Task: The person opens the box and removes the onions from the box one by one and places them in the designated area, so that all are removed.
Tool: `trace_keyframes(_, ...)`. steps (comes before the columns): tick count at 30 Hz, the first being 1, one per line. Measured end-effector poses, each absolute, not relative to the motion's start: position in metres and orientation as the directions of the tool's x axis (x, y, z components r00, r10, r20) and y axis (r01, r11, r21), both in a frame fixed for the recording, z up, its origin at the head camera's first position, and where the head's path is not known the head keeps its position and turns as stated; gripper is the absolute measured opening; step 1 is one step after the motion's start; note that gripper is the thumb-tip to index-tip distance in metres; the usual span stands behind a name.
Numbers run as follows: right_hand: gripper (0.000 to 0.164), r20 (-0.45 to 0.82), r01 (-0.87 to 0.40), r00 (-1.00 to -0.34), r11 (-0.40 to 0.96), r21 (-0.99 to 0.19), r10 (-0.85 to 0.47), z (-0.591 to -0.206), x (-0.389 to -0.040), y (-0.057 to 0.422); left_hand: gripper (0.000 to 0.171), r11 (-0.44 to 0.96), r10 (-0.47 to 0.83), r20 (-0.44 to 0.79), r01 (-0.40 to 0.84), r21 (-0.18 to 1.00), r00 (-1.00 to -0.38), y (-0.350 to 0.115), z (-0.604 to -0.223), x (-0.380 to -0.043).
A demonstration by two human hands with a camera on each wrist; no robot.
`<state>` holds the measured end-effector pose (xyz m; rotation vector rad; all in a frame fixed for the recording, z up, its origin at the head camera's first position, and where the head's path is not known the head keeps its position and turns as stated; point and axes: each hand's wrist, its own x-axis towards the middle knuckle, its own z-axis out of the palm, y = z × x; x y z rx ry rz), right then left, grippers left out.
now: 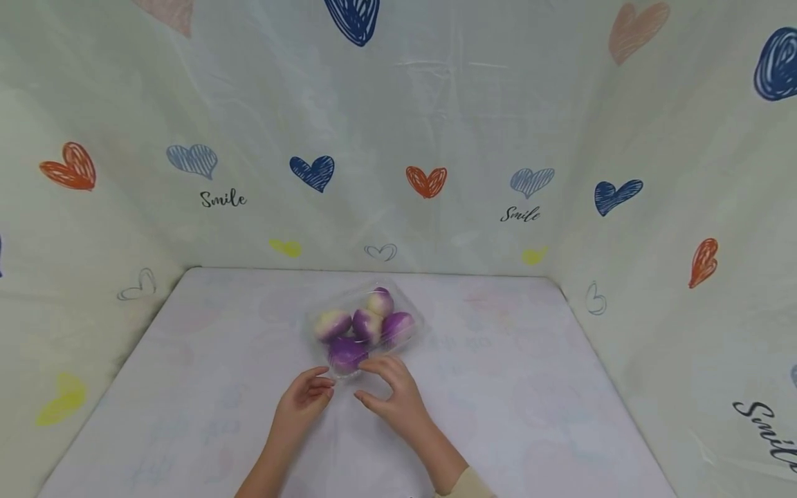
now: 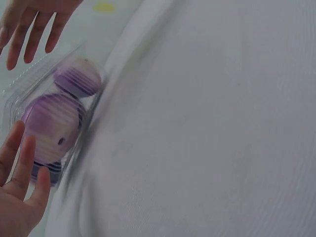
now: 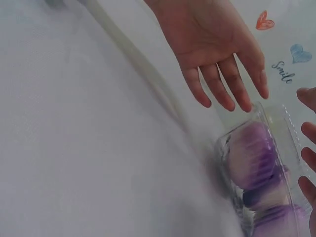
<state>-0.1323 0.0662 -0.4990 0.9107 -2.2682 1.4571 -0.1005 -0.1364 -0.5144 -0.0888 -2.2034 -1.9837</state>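
A clear plastic box (image 1: pixel 401 303) lies at a slant on the white table, one corner towards me. Through its plastic show several round purple-and-cream turnips (image 1: pixel 367 326). Just left of the box's near corner is my left hand (image 1: pixel 304 400), its fingers loosely bent and nothing in them. My right hand (image 1: pixel 397 395) is at the corner's right side; its thumb and fingers are spread apart, with the fingertips right at the box's edge beside the nearest turnip (image 1: pixel 347 355). In the left wrist view, the ribbed box (image 2: pixel 37 79) sits between both hands. The right wrist view shows its rim (image 3: pixel 284 129).
The white table (image 1: pixel 517 401) extends on both sides of the box. Behind it and at both sides hangs a pale curtain (image 1: pixel 373 111) printed with hearts and "Smile". In both wrist views, white cloth (image 2: pixel 197 118) fills much of the picture.
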Motion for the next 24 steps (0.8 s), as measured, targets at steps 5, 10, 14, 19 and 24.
trace_keyframes(5, 0.036, 0.611, -0.697, -0.716, 0.290, -0.656, -0.338, -0.506, -0.134, 0.063, 0.035, 0.081, -0.082, 0.156, 0.150, 0.985, -0.984, -0.126, -0.517, -0.099)
trace_keyframes(10, 0.035, 0.614, -0.695, -0.719, 0.317, -0.645, -0.327, -0.513, -0.134, 0.062, 0.034, 0.049, -0.092, 0.135, 0.131, 0.990, -0.987, -0.118, -0.521, -0.097)
trace_keyframes(14, 0.032, 0.617, -0.692, -0.721, 0.374, -0.618, -0.315, -0.517, -0.134, 0.062, 0.032, 0.007, -0.113, 0.106, 0.106, 0.994, -0.988, -0.113, -0.524, -0.095)
trace_keyframes(19, 0.028, 0.590, -0.661, -0.748, 0.424, -0.620, -0.303, -0.523, -0.135, 0.060, 0.034, -0.014, -0.132, 0.056, 0.059, 0.998, -0.990, -0.110, -0.531, -0.096)
trace_keyframes(24, 0.025, 0.590, -0.649, -0.756, 0.446, -0.617, -0.285, -0.529, -0.135, 0.055, 0.039, -0.035, -0.113, 0.005, 0.009, 0.999, -0.994, -0.109, -0.535, -0.098)
